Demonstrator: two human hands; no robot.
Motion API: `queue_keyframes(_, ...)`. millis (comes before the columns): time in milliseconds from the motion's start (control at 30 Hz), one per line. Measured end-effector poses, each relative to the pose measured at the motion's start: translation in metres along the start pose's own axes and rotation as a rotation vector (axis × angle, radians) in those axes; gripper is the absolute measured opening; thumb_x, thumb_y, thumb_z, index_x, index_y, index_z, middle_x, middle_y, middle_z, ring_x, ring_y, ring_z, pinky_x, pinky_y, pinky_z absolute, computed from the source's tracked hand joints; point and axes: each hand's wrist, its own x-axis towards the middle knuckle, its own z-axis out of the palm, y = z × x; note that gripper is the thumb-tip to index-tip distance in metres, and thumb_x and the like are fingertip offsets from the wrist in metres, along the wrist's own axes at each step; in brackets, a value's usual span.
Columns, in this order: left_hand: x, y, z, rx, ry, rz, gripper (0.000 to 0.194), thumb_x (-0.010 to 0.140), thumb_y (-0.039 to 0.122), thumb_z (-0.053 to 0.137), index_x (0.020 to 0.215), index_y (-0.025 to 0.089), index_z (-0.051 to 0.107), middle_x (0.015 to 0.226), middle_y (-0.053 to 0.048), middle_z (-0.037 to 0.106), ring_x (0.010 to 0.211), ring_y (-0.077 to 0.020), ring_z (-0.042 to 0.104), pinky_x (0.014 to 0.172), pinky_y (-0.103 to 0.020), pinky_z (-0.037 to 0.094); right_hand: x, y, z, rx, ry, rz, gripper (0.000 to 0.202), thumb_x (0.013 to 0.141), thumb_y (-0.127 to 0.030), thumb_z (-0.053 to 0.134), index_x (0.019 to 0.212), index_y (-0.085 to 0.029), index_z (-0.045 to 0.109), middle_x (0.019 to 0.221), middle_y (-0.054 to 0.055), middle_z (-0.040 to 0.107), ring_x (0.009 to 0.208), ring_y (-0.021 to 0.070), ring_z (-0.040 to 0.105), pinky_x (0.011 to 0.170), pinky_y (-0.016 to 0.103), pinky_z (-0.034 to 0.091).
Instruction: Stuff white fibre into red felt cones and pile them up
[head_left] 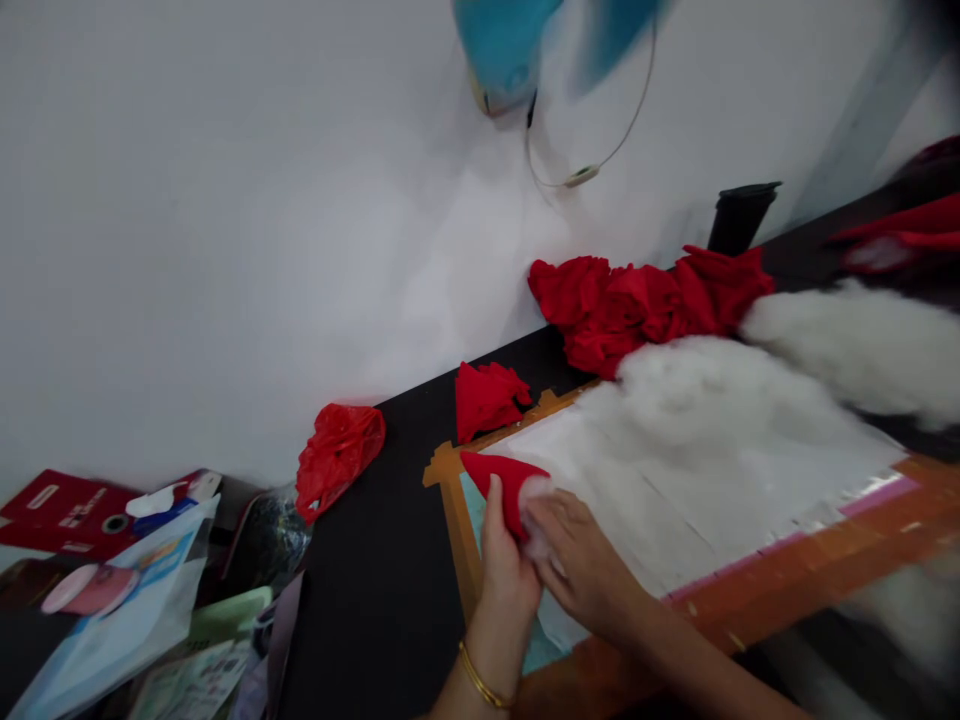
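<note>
My left hand (506, 555), with a gold bangle at its wrist, is closed around a small red fabric cone (504, 477) whose tip points up and left. White stuffing (534, 492) bulges from the cone's wide opening. The fingers of my right hand (577, 550) press on that stuffing at the opening; their tips are partly hidden. Both hands are over the left part of a white sheet (615, 500) taped down on the table. A large heap of white fiber stuffing (697, 390) lies on this sheet, to the right and beyond my hands.
Red fabric pieces (645, 305) pile up along the wall, with a smaller red stack (487, 398) nearer. A red plastic bag (337, 455) sits on the black table (367, 590). Left are a red box (71, 510) and papers. A black container (741, 218) stands far right.
</note>
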Motion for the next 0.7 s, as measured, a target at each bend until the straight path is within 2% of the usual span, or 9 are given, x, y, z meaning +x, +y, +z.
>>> queue_keyframes(67, -0.004, -0.006, -0.001, 0.023, -0.028, 0.031, 0.038, 0.07, 0.043, 0.078, 0.089, 0.012, 0.069, 0.082, -0.008, 0.074, 0.08, -0.0224, 0.071, 0.082, -0.033, 0.056, 0.001, 0.008, 0.01, -0.002, -0.043, -0.023, 0.051, 0.078, -0.007, 0.044, 0.129, -0.008, 0.049, 0.115, 0.018, 0.062, 0.112, 0.0307, 0.05, 0.094, 0.05, 0.049)
queue_keyframes(167, -0.007, -0.012, -0.005, 0.089, -0.047, 0.075, 0.037, 0.068, 0.039, 0.081, 0.092, 0.014, 0.069, 0.086, -0.007, 0.074, 0.08, -0.0203, 0.071, 0.082, -0.033, 0.055, -0.001, 0.02, 0.018, -0.025, -0.097, -0.077, 0.04, 0.077, -0.002, 0.04, 0.112, -0.008, 0.059, 0.101, 0.016, 0.065, 0.102, 0.0284, 0.055, 0.089, 0.046, 0.052)
queue_keyframes(333, -0.012, -0.022, -0.013, 0.222, -0.135, 0.163, 0.044, 0.068, 0.034, 0.082, 0.105, 0.016, 0.067, 0.098, -0.01, 0.074, 0.098, -0.0241, 0.069, 0.091, -0.035, 0.052, -0.009, 0.031, 0.02, -0.087, -0.275, -0.071, 0.032, 0.081, -0.005, 0.038, 0.096, -0.011, 0.066, 0.088, 0.014, 0.069, 0.082, 0.0255, 0.062, 0.073, 0.041, 0.056)
queue_keyframes(433, -0.011, -0.013, -0.018, 0.274, -0.186, 0.158, 0.047, 0.067, 0.033, 0.082, 0.107, 0.014, 0.066, 0.101, -0.012, 0.074, 0.098, -0.0245, 0.069, 0.092, -0.034, 0.051, -0.012, 0.035, 0.018, -0.089, -0.246, -0.092, 0.035, 0.081, -0.003, 0.037, 0.097, -0.011, 0.067, 0.09, 0.014, 0.071, 0.082, 0.0249, 0.064, 0.072, 0.039, 0.057)
queue_keyframes(533, -0.006, 0.009, -0.018, 0.227, -0.183, 0.173, 0.054, 0.064, 0.036, 0.084, 0.11, 0.015, 0.064, 0.106, -0.012, 0.072, 0.097, -0.0238, 0.069, 0.09, -0.033, 0.052, -0.011, 0.035, 0.016, -0.09, -0.136, -0.174, 0.041, 0.082, -0.001, 0.036, 0.111, -0.012, 0.064, 0.101, 0.014, 0.07, 0.097, 0.0249, 0.064, 0.083, 0.04, 0.056)
queue_keyframes(600, -0.001, 0.022, -0.014, 0.175, -0.19, 0.214, 0.057, 0.066, 0.038, 0.082, 0.115, 0.017, 0.061, 0.108, -0.012, 0.072, 0.099, -0.0243, 0.068, 0.089, -0.035, 0.052, -0.008, 0.033, 0.016, -0.05, -0.132, -0.203, 0.042, 0.085, -0.002, 0.037, 0.118, -0.013, 0.061, 0.106, 0.015, 0.07, 0.101, 0.025, 0.064, 0.085, 0.041, 0.056)
queue_keyframes(700, 0.001, 0.021, -0.005, 0.163, -0.189, 0.222, 0.061, 0.068, 0.034, 0.081, 0.122, 0.019, 0.056, 0.091, -0.007, 0.072, 0.091, -0.0244, 0.07, 0.084, -0.036, 0.054, -0.002, 0.027, 0.021, 0.128, -0.149, -0.116, 0.041, 0.089, -0.012, 0.04, 0.126, -0.015, 0.057, 0.11, 0.014, 0.07, 0.104, 0.0259, 0.065, 0.087, 0.043, 0.057)
